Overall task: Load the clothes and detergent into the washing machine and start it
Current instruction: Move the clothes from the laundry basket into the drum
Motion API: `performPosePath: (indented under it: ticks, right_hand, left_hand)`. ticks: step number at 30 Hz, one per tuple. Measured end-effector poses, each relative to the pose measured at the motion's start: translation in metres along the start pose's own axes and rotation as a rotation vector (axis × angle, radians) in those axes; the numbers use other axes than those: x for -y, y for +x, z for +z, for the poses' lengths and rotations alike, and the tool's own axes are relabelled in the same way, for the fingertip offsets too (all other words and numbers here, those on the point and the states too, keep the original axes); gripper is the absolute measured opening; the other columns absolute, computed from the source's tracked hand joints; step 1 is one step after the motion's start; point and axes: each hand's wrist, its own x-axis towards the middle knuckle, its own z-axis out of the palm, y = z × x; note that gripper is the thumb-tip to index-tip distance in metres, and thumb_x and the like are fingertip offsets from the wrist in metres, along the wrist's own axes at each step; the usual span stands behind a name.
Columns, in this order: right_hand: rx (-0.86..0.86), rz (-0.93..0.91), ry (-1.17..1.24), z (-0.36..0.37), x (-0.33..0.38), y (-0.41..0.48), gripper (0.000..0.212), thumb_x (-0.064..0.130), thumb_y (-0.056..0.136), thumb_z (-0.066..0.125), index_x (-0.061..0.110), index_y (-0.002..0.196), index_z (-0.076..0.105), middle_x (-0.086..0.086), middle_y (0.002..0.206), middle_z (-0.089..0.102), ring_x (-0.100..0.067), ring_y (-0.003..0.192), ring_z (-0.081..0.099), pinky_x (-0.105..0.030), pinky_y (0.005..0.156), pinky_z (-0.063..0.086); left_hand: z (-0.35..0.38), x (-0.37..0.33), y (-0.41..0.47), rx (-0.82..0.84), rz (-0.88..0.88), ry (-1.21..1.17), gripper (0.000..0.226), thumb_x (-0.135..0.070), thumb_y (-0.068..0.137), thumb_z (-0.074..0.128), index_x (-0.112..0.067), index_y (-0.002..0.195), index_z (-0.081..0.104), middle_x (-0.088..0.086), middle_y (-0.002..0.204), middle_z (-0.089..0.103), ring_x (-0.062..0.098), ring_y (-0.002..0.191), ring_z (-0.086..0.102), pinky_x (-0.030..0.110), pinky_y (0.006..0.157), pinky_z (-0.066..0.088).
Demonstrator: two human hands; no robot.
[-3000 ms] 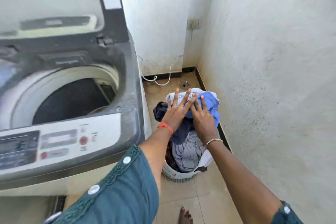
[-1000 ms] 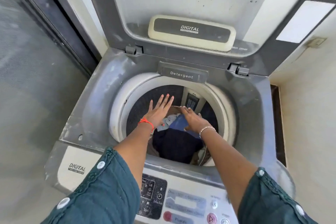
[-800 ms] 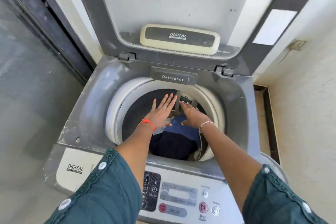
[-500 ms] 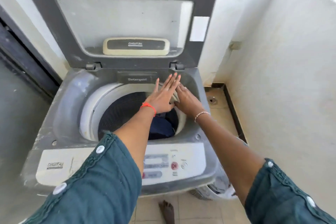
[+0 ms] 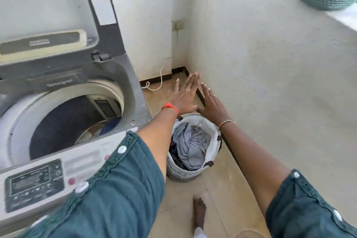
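The washer (image 5: 135, 91) stands open at the left, with blue cloth (image 5: 111, 124) lying low in its drum (image 5: 63, 121). The left grip (image 5: 184, 95) is spread flat and empty above the far rim of the basket (image 5: 201, 121). The grey heap (image 5: 190, 145) lies inside the basket, below and nearer than both grips. The right grip (image 5: 213, 102), just beside the left, is also flat and holds nothing. Best to bring both down from above, bunch the whole heap between the palms, and lift it clear of the rim before swinging it to the drum.

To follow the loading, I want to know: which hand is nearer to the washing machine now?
Left. The left hand hangs just beside the washing machine; the right hand is beyond it, nearer the wall.
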Motion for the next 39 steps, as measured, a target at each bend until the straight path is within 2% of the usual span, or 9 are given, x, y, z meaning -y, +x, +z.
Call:
performPosePath:
  ticks: [6, 10, 15, 20, 24, 27, 32, 36, 39]
  right_hand:
    - [0.241, 0.107, 0.022, 0.084, -0.109, -0.003, 0.098, 0.033, 0.086, 0.063, 0.008, 0.148, -0.009, -0.009, 0.158, -0.002, -0.022, 0.146, 0.002, -0.039, 0.118, 0.014]
    - [0.337, 0.148, 0.069, 0.163, -0.160, -0.007, 0.095, 0.032, 0.087, 0.059, 0.008, 0.147, -0.011, -0.007, 0.158, -0.007, -0.023, 0.146, -0.004, -0.042, 0.119, 0.007]
    - [0.420, 0.224, 0.008, 0.279, -0.220, -0.013, 0.105, 0.050, 0.086, 0.056, 0.013, 0.141, -0.026, -0.005, 0.157, -0.015, -0.025, 0.146, -0.008, -0.046, 0.116, 0.002]
    - [0.407, 0.250, -0.014, 0.376, -0.261, -0.013, 0.113, 0.054, 0.079, 0.061, 0.015, 0.139, -0.026, -0.006, 0.158, -0.010, -0.028, 0.146, -0.003, -0.048, 0.116, 0.000]
    - [0.417, 0.202, -0.085, 0.434, -0.284, -0.005, 0.116, 0.054, 0.076, 0.064, 0.014, 0.144, -0.021, -0.009, 0.158, -0.008, -0.031, 0.145, -0.002, -0.047, 0.116, -0.001]
    - [0.422, 0.155, -0.175, 0.464, -0.295, 0.002, 0.126, 0.050, 0.069, 0.073, 0.017, 0.137, -0.028, -0.010, 0.157, -0.010, -0.032, 0.145, -0.003, -0.049, 0.115, 0.001]
    - [0.409, 0.137, -0.240, 0.495, -0.306, 0.019, 0.122, 0.046, 0.073, 0.070, 0.022, 0.136, -0.032, -0.012, 0.155, -0.020, -0.035, 0.144, -0.011, -0.058, 0.111, -0.004]
    - [0.459, 0.138, -0.251, 0.503, -0.311, 0.033, 0.111, 0.039, 0.080, 0.066, 0.016, 0.144, -0.022, -0.015, 0.156, -0.011, -0.038, 0.144, 0.005, -0.061, 0.108, 0.018]
    - [0.431, 0.101, -0.254, 0.507, -0.315, 0.039, 0.087, 0.008, 0.083, 0.061, 0.013, 0.149, 0.005, -0.022, 0.153, 0.017, -0.044, 0.135, 0.031, -0.059, 0.092, 0.045]
  left_hand:
    - [0.128, -0.004, 0.036, 0.240, -0.050, -0.019, 0.110, -0.049, 0.082, 0.060, -0.012, 0.145, -0.022, 0.005, 0.156, -0.024, 0.022, 0.144, -0.018, 0.055, 0.113, -0.008]
    - [0.215, 0.009, 0.038, 0.382, -0.067, 0.075, 0.102, -0.037, 0.083, 0.057, -0.013, 0.146, -0.020, 0.005, 0.156, -0.022, 0.024, 0.144, -0.020, 0.057, 0.115, -0.006]
    - [0.338, 0.039, 0.046, 0.478, -0.104, 0.191, 0.096, -0.030, 0.087, 0.051, -0.014, 0.144, -0.024, 0.002, 0.153, -0.028, 0.028, 0.143, -0.021, 0.061, 0.110, -0.012]
    - [0.455, 0.070, 0.043, 0.449, -0.111, 0.262, 0.110, -0.023, 0.079, 0.059, -0.018, 0.139, -0.034, 0.004, 0.150, -0.030, 0.029, 0.144, -0.016, 0.062, 0.105, -0.017]
    - [0.524, 0.098, 0.047, 0.284, -0.022, 0.395, 0.120, -0.024, 0.060, 0.074, -0.015, 0.148, -0.008, 0.007, 0.157, 0.006, 0.028, 0.145, 0.012, 0.066, 0.108, -0.005]
    - [0.552, 0.118, 0.058, 0.245, 0.041, 0.478, 0.118, -0.021, 0.070, 0.071, -0.016, 0.147, -0.019, 0.006, 0.158, -0.005, 0.029, 0.146, -0.003, 0.068, 0.106, -0.014]
    - [0.568, 0.139, 0.082, 0.210, 0.113, 0.547, 0.100, -0.044, 0.077, 0.064, -0.018, 0.149, -0.001, 0.007, 0.159, 0.006, 0.034, 0.145, 0.006, 0.072, 0.105, 0.007]
    - [0.582, 0.146, 0.089, 0.242, 0.110, 0.544, 0.111, -0.058, 0.072, 0.064, -0.016, 0.149, -0.004, 0.011, 0.159, 0.003, 0.041, 0.144, 0.006, 0.074, 0.102, 0.008]
    - [0.586, 0.147, 0.091, 0.315, 0.093, 0.526, 0.117, -0.058, 0.070, 0.067, -0.013, 0.149, -0.007, 0.010, 0.159, -0.001, 0.042, 0.143, 0.004, 0.071, 0.105, 0.016]
